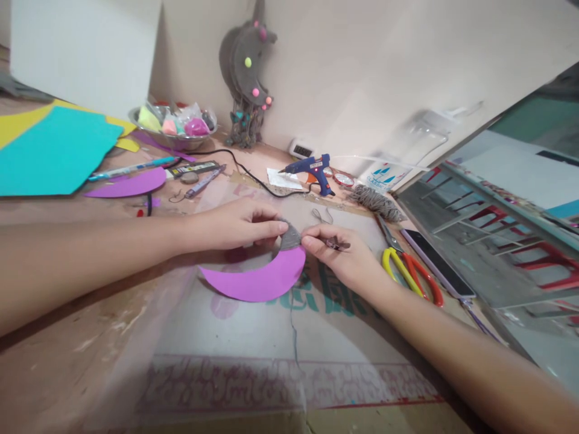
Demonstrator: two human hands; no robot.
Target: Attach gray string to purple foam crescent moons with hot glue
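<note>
A purple paper crescent (pixel 256 280) lies in front of me, its upper right end wrapped in grey yarn (pixel 291 237). My left hand (pixel 239 226) grips this wrapped end between thumb and fingers. At the crescent's right edge, where wrapping meets bare purple, the thumb and forefinger of my right hand (pixel 337 250) pinch together on the yarn. A small dark bit, not clear in kind, shows among the right fingers. Below the crescent a loose grey strand (pixel 295 337) trails over the printed plastic sheet (pixel 217 343).
A blue glue gun (pixel 312 170) stands behind the hands, near a yarn skein (pixel 377 203). Scissors (pixel 414 274) and a phone (pixel 436 262) lie right. Turquoise sheets (pixel 54 154), a purple piece (pixel 129 182) and a metal bowl (pixel 174 140) are left. A decorated grey moon (pixel 246 63) hangs behind.
</note>
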